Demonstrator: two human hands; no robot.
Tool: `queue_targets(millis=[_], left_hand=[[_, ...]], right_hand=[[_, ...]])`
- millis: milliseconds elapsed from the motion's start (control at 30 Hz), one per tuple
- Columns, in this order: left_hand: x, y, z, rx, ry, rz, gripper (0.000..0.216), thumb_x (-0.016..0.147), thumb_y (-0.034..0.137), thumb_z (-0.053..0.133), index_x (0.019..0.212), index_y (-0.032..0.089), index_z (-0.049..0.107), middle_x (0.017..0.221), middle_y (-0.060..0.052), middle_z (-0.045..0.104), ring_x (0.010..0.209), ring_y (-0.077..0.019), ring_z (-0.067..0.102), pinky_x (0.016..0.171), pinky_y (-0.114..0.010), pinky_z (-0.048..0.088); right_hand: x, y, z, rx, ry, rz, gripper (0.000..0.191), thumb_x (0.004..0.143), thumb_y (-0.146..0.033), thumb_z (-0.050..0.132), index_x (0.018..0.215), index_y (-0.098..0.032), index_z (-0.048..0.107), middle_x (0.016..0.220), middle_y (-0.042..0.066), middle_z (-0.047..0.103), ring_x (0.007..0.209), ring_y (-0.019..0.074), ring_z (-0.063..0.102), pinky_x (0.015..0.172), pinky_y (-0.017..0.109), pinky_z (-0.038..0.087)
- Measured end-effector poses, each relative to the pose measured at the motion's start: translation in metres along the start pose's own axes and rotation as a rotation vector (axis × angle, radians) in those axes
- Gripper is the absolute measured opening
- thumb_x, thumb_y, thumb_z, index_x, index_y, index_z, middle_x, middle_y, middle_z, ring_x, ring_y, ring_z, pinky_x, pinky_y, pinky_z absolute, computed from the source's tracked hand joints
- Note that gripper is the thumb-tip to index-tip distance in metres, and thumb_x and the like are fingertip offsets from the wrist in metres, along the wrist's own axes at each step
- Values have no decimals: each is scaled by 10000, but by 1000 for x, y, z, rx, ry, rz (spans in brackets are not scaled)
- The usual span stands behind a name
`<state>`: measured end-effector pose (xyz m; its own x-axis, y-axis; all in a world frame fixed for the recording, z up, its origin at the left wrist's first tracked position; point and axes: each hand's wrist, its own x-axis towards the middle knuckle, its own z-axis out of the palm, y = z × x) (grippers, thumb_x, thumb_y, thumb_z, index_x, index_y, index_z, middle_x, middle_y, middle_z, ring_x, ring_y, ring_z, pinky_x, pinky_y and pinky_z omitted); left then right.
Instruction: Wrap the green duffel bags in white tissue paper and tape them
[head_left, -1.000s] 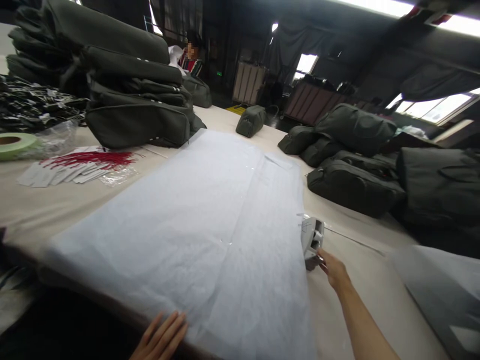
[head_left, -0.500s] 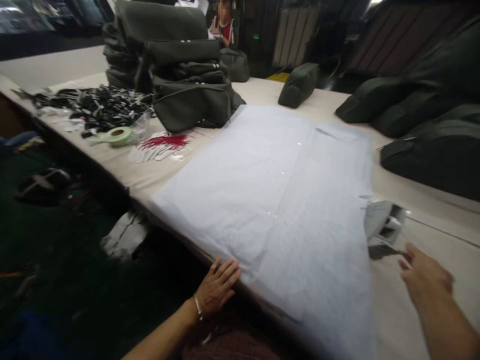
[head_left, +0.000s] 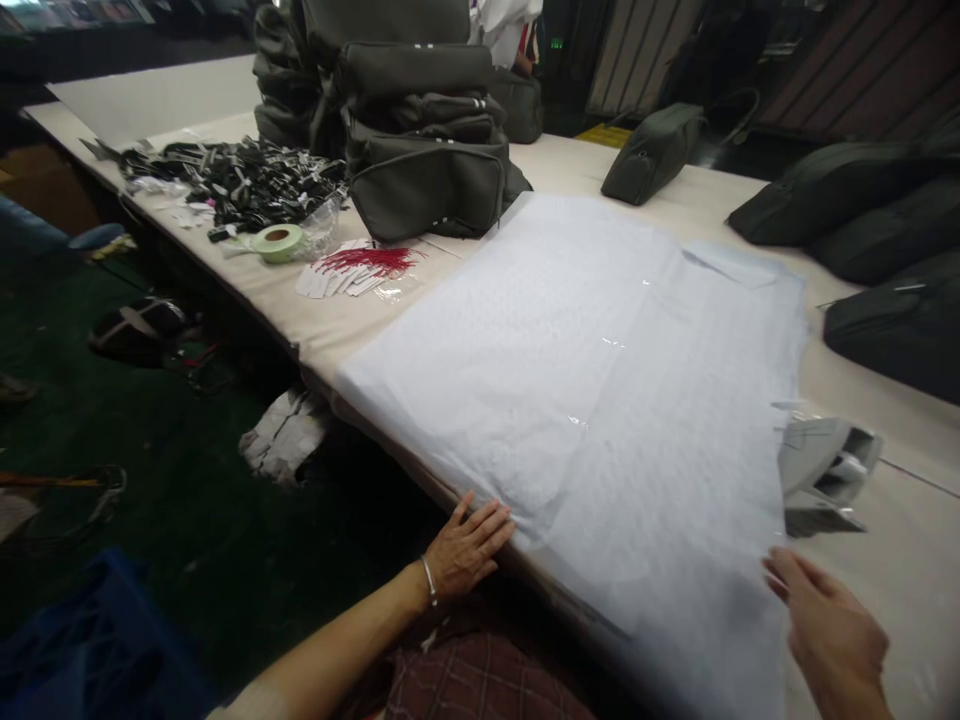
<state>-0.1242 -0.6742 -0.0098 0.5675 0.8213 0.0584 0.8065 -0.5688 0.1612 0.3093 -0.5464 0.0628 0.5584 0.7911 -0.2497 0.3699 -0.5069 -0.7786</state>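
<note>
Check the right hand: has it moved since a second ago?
Yes. The right hand has pulled back toward the person, off the white plastic tool it was touching, and is now apart from it.

Bag-making workshop, long worktable (head_left: pixel 360 325), stacked grey bags (head_left: pixel 420 130), strap pile (head_left: pixel 240 180)

Pale bluish-white tissue paper (head_left: pixel 570 380) lies at the near edge of a cream table (head_left: pixel 352 330). Dark olive-green bags (head_left: pixel 427 150) sit toward the far edge. Along the left edge are a pale green tape roll (head_left: pixel 277 241), white tags with bright red strings (head_left: pixel 360 268) and a black-and-white heap of small pieces (head_left: pixel 232 180). Dark red plaid cloth (head_left: pixel 480 685) shows below.
</note>
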Motion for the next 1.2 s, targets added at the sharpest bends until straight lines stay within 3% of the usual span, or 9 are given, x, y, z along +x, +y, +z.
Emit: queue_targets(millis=[33,67,200,300,433,667,867,1067,1200], left_hand=[[0,0,1,-1,-1,-1,625,967,383,471,1509,190,228,1568,-66,310,1478,-243,124,1186,-553,-88],[0,-1,1,-1,-1,2,623,970,385,463,1510,188,223,1571,-70,302,1480,-244,113,1184,-558,-87],[-1,-6,-3,2,-5,51,643,971,422,448,1511,162,216,1593,-87,237,1486,-252,65,1186,-558,-64],[-1,-10,-7,5,-10,91,655,962,400,473,1509,150,215,1601,-100,203,1488,-253,52,1190,-554,-38],[-1,-15,-6,4,3,129,623,971,358,456,1506,139,223,1599,-98,212,1486,-251,57,1188,-555,-58],[-2,-18,7,42,37,152,568,956,210,416,1496,137,256,1602,-87,205,1484,-261,63,1189,-570,-24],[1,-28,-4,41,100,220,545,951,161,381,1484,116,277,1565,-104,307,1461,-250,178,1196,-546,58],[-12,-89,-27,107,259,192,499,951,85,368,1447,143,355,1536,-100,363,1443,-256,235,1192,-544,77],[-22,-135,-23,77,308,170,364,965,104,396,1306,158,513,1358,-94,562,1310,-247,439,1167,-518,179]], right_hand=[[-27,-7,10,21,-53,19,483,624,-590,708,888,-190,649,845,194,691,703,287,680,666,440,531],[-56,-16,24,-6,-227,6,491,623,-563,734,928,-186,660,863,146,706,755,279,686,728,423,536],[-151,-49,91,-28,-816,-107,334,704,-428,664,943,-200,613,652,-8,662,619,191,633,620,309,498],[-176,-55,130,-171,-931,-189,276,732,-269,589,993,-228,510,584,-72,619,566,145,590,601,257,450],[-171,-45,156,-449,-850,-350,99,749,-214,553,794,-233,467,599,-58,605,591,130,569,600,237,399],[-165,-39,183,-732,-663,-400,133,693,-164,605,668,-218,486,625,-19,590,624,144,530,596,260,318],[-168,-48,172,-905,-503,-356,270,672,-413,734,697,-217,549,695,51,659,717,238,633,592,293,347],[-187,-41,135,-760,-269,-329,377,852,-615,503,789,-245,546,724,14,673,700,205,646,627,302,432],[-202,-10,122,-415,19,-601,431,899,-601,427,918,-216,620,895,69,710,830,230,668,779,355,503]])
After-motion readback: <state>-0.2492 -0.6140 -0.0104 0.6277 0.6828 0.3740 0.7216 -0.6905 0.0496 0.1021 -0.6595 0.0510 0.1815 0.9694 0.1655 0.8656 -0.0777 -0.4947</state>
